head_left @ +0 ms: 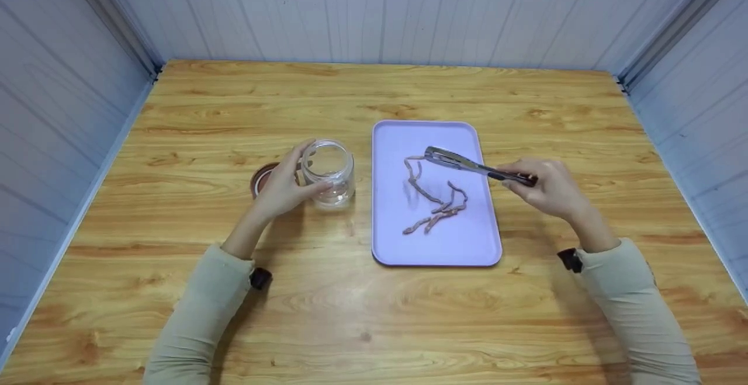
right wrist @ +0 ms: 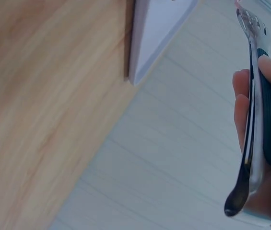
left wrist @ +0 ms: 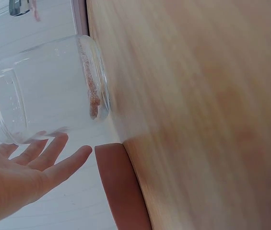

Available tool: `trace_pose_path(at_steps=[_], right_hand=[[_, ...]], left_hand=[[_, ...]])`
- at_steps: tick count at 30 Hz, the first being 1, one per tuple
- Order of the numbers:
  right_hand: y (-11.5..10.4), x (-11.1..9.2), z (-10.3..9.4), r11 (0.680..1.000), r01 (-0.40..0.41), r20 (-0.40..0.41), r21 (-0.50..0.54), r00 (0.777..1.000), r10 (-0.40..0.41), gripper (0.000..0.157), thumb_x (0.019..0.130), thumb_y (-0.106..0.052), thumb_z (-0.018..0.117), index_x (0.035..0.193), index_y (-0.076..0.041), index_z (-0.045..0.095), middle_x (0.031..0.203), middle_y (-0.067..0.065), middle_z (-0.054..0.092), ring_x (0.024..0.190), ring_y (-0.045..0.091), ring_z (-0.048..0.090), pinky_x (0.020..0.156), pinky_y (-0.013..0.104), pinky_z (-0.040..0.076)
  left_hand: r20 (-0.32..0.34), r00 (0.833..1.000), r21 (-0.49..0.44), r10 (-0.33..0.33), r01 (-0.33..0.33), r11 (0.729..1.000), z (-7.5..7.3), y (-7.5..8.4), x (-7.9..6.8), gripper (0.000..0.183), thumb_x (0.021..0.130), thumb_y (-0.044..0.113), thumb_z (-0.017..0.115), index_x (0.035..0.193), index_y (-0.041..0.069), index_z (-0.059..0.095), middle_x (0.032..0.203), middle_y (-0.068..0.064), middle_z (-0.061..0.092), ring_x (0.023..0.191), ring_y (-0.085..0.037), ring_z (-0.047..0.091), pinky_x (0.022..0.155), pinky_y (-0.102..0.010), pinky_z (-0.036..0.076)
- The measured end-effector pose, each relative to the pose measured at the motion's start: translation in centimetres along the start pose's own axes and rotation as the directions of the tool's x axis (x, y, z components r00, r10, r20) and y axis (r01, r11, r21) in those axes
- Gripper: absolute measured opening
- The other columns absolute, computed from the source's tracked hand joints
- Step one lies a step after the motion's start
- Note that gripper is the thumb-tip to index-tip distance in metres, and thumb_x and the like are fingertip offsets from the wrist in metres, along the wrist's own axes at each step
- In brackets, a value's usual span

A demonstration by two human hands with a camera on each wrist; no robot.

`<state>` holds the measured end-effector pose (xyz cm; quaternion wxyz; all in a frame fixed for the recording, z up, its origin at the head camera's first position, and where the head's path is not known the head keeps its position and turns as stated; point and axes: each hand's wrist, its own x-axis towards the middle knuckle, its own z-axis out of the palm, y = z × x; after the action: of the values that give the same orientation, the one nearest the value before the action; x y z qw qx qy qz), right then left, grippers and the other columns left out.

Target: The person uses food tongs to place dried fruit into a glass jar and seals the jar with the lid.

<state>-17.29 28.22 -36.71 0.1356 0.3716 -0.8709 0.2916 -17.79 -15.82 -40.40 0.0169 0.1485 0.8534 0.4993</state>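
Observation:
My left hand (head_left: pixel 283 189) holds a clear jar (head_left: pixel 333 189) that stands uncovered on the table, thumb on the near side and fingers round the far side. In the left wrist view, something reddish-brown (left wrist: pixel 91 91) lies at the jar's bottom. My right hand (head_left: pixel 546 186) grips metal tongs (head_left: pixel 467 163) with dark handles above a lilac tray (head_left: pixel 391 250). From the tongs' tips a thin brown strip (head_left: pixel 413 176) hangs down toward the tray. Several more knobbly, worm-like strips (head_left: pixel 447 212) lie in a loose cluster on the tray.
A brown lid (head_left: pixel 257 179) lies on the wooden table (head_left: pixel 362 315) left of the jar, partly behind the left hand. White panel walls (head_left: pixel 380 17) enclose the table at the back and both sides.

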Motion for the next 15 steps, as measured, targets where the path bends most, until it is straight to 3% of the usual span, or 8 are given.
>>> trace_pose_path(at_steps=[3,10,12,15], right_hand=[[0.0,0.4,-0.3,1.000,0.001,-0.010,-0.014,1.000,-0.001,0.024,0.073,0.002,0.068,0.096,-0.004,0.068,0.074,0.002,0.063,0.048,0.007,0.044,0.042,0.018,0.034],[-0.5,1.4,-0.7,1.000,0.012,-0.028,-0.016,1.000,-0.013,0.022,0.075,0.000,0.067,0.096,-0.004,0.068,0.076,0.003,0.063,0.048,0.006,0.045,0.042,0.017,0.034],[-0.7,1.8,-0.7,1.000,0.009,-0.030,-0.008,1.000,-0.009,0.022,0.075,0.001,0.067,0.097,-0.004,0.068,0.076,0.003,0.063,0.049,0.006,0.045,0.042,0.016,0.035],[-1.0,2.3,-0.7,1.000,-0.005,-0.029,-0.001,1.000,0.005,0.022,0.076,-0.001,0.067,0.098,-0.005,0.068,0.076,0.002,0.063,0.049,0.006,0.046,0.043,0.016,0.036]], left_hand=[[0.006,1.000,-0.011,-0.001,0.001,1.000,0.0,0.3,-0.1,0.082,0.073,0.034,0.071,0.137,0.010,0.027,0.133,-0.012,0.034,0.115,-0.038,0.036,0.091,-0.050,0.031],[0.020,1.000,-0.025,0.001,0.000,1.000,-0.5,3.6,-1.1,0.075,0.077,0.016,0.069,0.136,0.000,0.025,0.132,-0.022,0.032,0.115,-0.043,0.034,0.091,-0.054,0.029],[0.020,1.000,-0.026,-0.007,0.008,1.000,-0.5,3.7,-1.2,0.075,0.077,0.016,0.069,0.136,0.000,0.026,0.132,-0.022,0.032,0.115,-0.043,0.034,0.091,-0.054,0.029],[0.020,1.000,-0.028,-0.006,0.007,1.000,-0.3,2.4,-0.7,0.079,0.076,0.023,0.071,0.137,0.003,0.025,0.133,-0.021,0.031,0.115,-0.043,0.034,0.091,-0.055,0.028]])
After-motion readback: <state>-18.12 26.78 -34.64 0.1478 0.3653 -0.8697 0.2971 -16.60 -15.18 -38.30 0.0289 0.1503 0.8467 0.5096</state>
